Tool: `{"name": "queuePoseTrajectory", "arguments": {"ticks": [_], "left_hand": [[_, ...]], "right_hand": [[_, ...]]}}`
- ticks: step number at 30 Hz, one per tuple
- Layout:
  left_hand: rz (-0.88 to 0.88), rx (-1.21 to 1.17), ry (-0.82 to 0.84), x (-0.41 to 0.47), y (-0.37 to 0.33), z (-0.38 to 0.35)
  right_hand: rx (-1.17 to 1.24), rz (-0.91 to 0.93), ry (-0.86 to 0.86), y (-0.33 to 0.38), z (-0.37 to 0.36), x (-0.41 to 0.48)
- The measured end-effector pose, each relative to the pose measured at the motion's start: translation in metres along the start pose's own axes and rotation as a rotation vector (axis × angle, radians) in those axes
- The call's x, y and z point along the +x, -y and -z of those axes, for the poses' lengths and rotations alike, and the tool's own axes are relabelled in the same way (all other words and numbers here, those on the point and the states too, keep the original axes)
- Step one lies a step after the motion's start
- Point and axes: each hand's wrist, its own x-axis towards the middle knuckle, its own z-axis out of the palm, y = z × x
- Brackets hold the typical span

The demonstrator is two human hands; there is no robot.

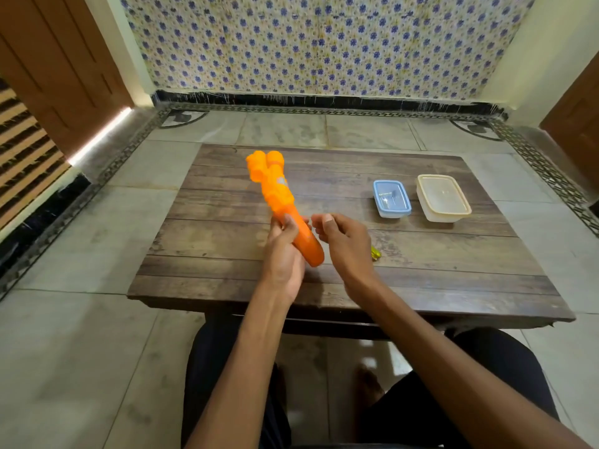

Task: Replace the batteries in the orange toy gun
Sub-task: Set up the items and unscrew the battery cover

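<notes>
The orange toy gun is hovering over the left half of the wooden table, its bulky muzzle end pointing toward the far edge and its smooth butt tilting down toward the near edge. Tilted this way, the lower part of the grip is turning toward the person. That is probably where the battery cover sits, though no cover or seam is showing.

The left hand is wrapping its fingers round the grip from below and carrying the whole toy, probably so the other hand is free for the fine work. The right hand is floating just beside the butt without touching it. Its fingers are curling loosely and its thumb is reaching toward the toy. Nothing is showing in its grasp.

A cream lidded box and, just to its left, a smaller blue lidded box are sitting toward the far right corner, well apart from the hands. They are likely holding spare parts or batteries within reach, but their contents are not showing clearly.

A small yellow object is peeking out beyond the right hand, lying on the table. It may be a tool, but too much of it is hidden to tell.
</notes>
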Motion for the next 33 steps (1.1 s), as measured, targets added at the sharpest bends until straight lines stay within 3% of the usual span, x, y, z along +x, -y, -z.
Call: {"name": "queuePoseTrajectory", "arguments": {"ticks": [5, 7, 14, 19, 33], "left_hand": [[-0.136, 0.565, -0.026, -0.001, -0.008, -0.025], [-0.106, 0.732, -0.079, 0.005, -0.006, -0.026], [-0.099, 1.193, -0.103, -0.001, -0.006, -0.036], [-0.113, 1.347, -0.090, 0.003, -0.010, -0.036], [-0.093, 1.253, -0.094, 0.010, -0.012, -0.035]], "right_hand": [[0.686, -0.612, -0.009, 0.013, -0.006, 0.003], [0.821, -0.718, 0.013, 0.011, -0.005, 0.005], [0.804, -0.881, -0.012, -0.003, -0.003, 0.008], [0.855, -0.900, 0.008, -0.004, 0.005, 0.009], [0.764, -0.920, 0.065, 0.006, 0.012, 0.012]]}}
